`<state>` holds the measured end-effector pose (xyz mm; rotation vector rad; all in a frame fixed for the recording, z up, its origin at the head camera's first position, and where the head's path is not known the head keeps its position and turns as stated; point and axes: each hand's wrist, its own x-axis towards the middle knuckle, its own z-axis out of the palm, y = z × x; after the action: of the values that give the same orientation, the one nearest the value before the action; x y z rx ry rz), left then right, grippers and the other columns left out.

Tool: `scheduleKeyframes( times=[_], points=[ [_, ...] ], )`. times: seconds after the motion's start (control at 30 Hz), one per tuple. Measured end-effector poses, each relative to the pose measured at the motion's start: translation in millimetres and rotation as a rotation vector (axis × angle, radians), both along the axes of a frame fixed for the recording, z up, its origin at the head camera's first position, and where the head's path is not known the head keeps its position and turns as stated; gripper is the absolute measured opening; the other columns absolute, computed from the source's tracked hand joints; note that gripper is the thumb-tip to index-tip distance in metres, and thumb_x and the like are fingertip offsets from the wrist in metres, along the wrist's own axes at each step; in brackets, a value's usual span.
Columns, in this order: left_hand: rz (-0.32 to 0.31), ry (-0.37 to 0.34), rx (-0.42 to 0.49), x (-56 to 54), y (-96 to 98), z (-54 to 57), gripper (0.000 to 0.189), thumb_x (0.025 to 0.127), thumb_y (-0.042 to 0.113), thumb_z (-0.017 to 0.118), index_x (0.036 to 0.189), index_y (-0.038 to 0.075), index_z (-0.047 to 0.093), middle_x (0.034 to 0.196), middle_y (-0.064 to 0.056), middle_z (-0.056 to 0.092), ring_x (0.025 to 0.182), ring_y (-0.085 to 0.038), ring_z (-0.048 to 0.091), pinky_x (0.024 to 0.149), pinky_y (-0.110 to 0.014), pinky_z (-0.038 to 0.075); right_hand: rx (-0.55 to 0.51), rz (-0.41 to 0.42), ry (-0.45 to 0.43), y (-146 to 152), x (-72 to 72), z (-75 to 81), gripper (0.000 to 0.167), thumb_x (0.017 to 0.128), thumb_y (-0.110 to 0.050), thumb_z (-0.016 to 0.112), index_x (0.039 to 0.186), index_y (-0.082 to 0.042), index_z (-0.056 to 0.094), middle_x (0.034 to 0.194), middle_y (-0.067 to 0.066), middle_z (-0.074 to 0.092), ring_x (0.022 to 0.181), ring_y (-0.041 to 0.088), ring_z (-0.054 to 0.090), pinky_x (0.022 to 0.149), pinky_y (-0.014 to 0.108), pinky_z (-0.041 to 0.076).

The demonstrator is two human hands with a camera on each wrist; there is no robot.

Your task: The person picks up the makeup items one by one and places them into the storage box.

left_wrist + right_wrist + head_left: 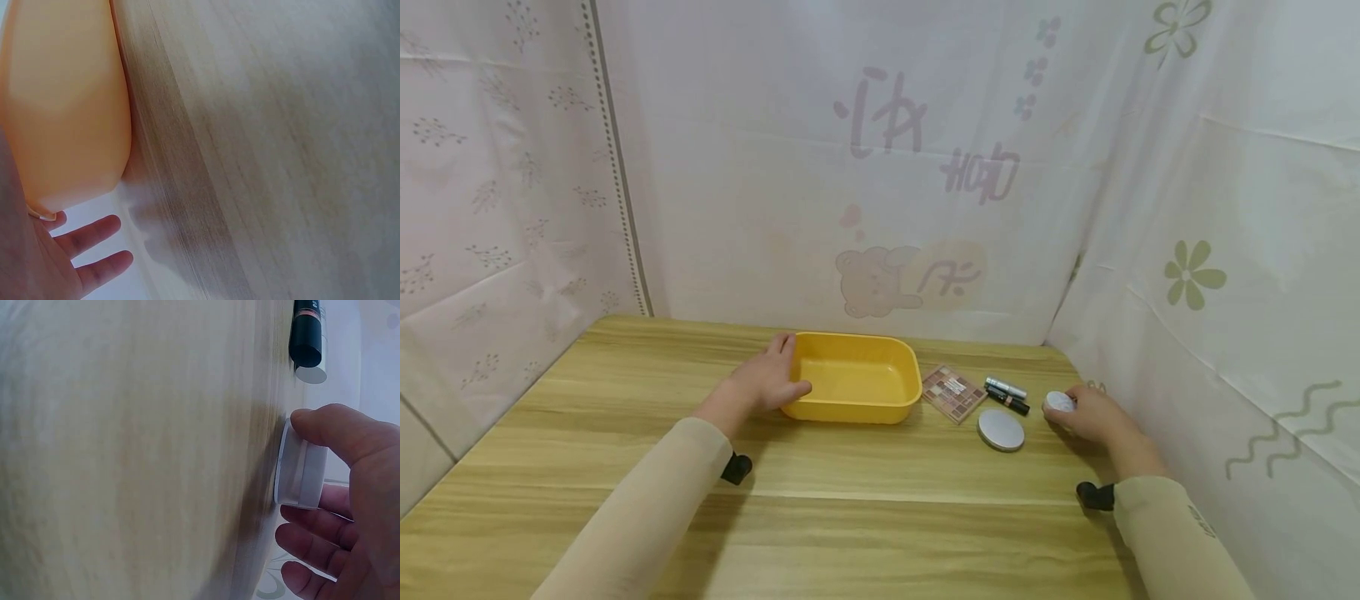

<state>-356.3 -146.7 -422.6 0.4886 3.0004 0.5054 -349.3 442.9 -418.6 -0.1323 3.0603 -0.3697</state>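
Note:
At the left end of a yellow plastic basin, my left hand holds the rim, the thumb over the edge. In the left wrist view, two outer fingers stretch past the basin's end. My right hand grips a small round white jar between thumb and fingers, at the right of the table. Left of the jar lie a flat round silver case, a black tube, a silver tube and an eyeshadow palette. I cannot tell whether the jar touches the table.
The wooden table carries everything. Printed white curtains hang behind it and along both sides. The right-hand curtain comes close to my right hand. The palette lies right beside the basin's right end.

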Motion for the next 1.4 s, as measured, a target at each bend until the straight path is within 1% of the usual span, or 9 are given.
scheduleKeyframes(
  times=[0.2, 0.4, 0.57, 0.67, 0.73, 0.87, 0.97, 1.07, 1.4],
  points=[
    [0.0, 0.0, -0.006, -0.7, 0.7, -0.3, 0.101, 0.103, 0.049, 0.052, 0.174, -0.007, 0.006, 0.181, -0.03, 0.009, 0.158, -0.052, 0.041, 0.124, -0.061, 0.043, -0.01, -0.012, -0.021, 1.9, -1.7, -2.4, 0.079, 0.104, -0.05, 0.067, 0.134, 0.022, 0.057, 0.125, 0.038, 0.069, 0.114, 0.051, 0.067, 0.1, 0.065, 0.054],
    [0.006, -0.004, 0.009, 0.4, 0.6, 0.1, 0.101, 0.103, 0.048, 0.054, 0.174, -0.007, 0.006, 0.181, -0.03, 0.009, 0.157, -0.053, 0.042, 0.124, -0.062, 0.043, -0.002, -0.024, -0.004, 1.3, -4.0, -2.3, 0.078, 0.103, -0.053, 0.067, 0.132, 0.018, 0.061, 0.124, 0.036, 0.068, 0.113, 0.049, 0.064, 0.1, 0.064, 0.054],
    [0.01, -0.01, 0.019, 2.0, -0.6, 0.2, 0.101, 0.104, 0.048, 0.054, 0.174, -0.006, 0.005, 0.182, -0.029, 0.009, 0.157, -0.052, 0.042, 0.124, -0.061, 0.043, -0.034, -0.02, 0.004, -1.5, -3.9, 2.9, 0.071, 0.103, -0.049, 0.069, 0.128, 0.017, 0.064, 0.114, 0.03, 0.07, 0.1, 0.038, 0.066, 0.093, 0.059, 0.056],
    [0.014, -0.012, 0.018, 1.5, -1.0, -0.6, 0.101, 0.104, 0.049, 0.055, 0.174, -0.005, 0.005, 0.182, -0.028, 0.008, 0.158, -0.05, 0.041, 0.124, -0.06, 0.043, -0.05, -0.025, 0.006, -2.7, -2.1, 5.7, 0.068, 0.102, -0.047, 0.069, 0.127, 0.016, 0.063, 0.111, 0.027, 0.072, 0.096, 0.034, 0.067, 0.091, 0.057, 0.058],
    [0.012, -0.012, 0.015, 0.7, -0.9, -1.5, 0.102, 0.104, 0.05, 0.055, 0.175, -0.004, 0.005, 0.182, -0.028, 0.008, 0.157, -0.051, 0.043, 0.123, -0.06, 0.045, -0.055, -0.032, 0.013, -3.1, -1.3, 6.8, 0.068, 0.102, -0.047, 0.069, 0.128, 0.016, 0.062, 0.111, 0.028, 0.072, 0.096, 0.035, 0.067, 0.092, 0.057, 0.058],
    [0.016, -0.022, 0.021, -0.7, -1.2, -3.0, 0.102, 0.104, 0.05, 0.055, 0.175, -0.003, 0.002, 0.183, -0.028, 0.006, 0.153, -0.05, 0.048, 0.12, -0.06, 0.048, -0.059, -0.048, 0.032, -3.4, -2.0, 6.9, 0.076, 0.1, -0.046, 0.068, 0.137, 0.019, 0.055, 0.122, 0.036, 0.064, 0.104, 0.041, 0.065, 0.097, 0.06, 0.056],
    [0.018, -0.026, 0.028, -0.9, -1.9, -2.7, 0.102, 0.105, 0.049, 0.054, 0.175, -0.003, 0.002, 0.183, -0.027, 0.005, 0.155, -0.05, 0.046, 0.121, -0.06, 0.046, -0.081, -0.069, 0.032, -5.0, -3.4, 8.9, 0.081, 0.1, -0.046, 0.068, 0.143, 0.02, 0.05, 0.13, 0.039, 0.057, 0.11, 0.044, 0.062, 0.1, 0.062, 0.054],
    [0.017, -0.024, 0.027, -0.8, -2.2, -2.4, 0.102, 0.105, 0.05, 0.054, 0.175, -0.003, 0.002, 0.183, -0.027, 0.005, 0.156, -0.05, 0.045, 0.122, -0.06, 0.046, -0.102, -0.08, 0.043, -7.0, -4.3, 11.4, 0.083, 0.1, -0.046, 0.067, 0.143, 0.021, 0.049, 0.132, 0.04, 0.054, 0.112, 0.046, 0.061, 0.102, 0.063, 0.053],
    [0.015, -0.019, 0.028, -0.8, -2.3, -2.6, 0.102, 0.105, 0.051, 0.054, 0.175, -0.002, 0.002, 0.183, -0.027, 0.006, 0.159, -0.051, 0.04, 0.125, -0.061, 0.042, -0.113, -0.083, 0.077, -16.1, -7.3, 16.9, 0.082, 0.102, -0.051, 0.068, 0.142, 0.019, 0.049, 0.136, 0.04, 0.06, 0.12, 0.052, 0.063, 0.103, 0.066, 0.051]
  ],
)
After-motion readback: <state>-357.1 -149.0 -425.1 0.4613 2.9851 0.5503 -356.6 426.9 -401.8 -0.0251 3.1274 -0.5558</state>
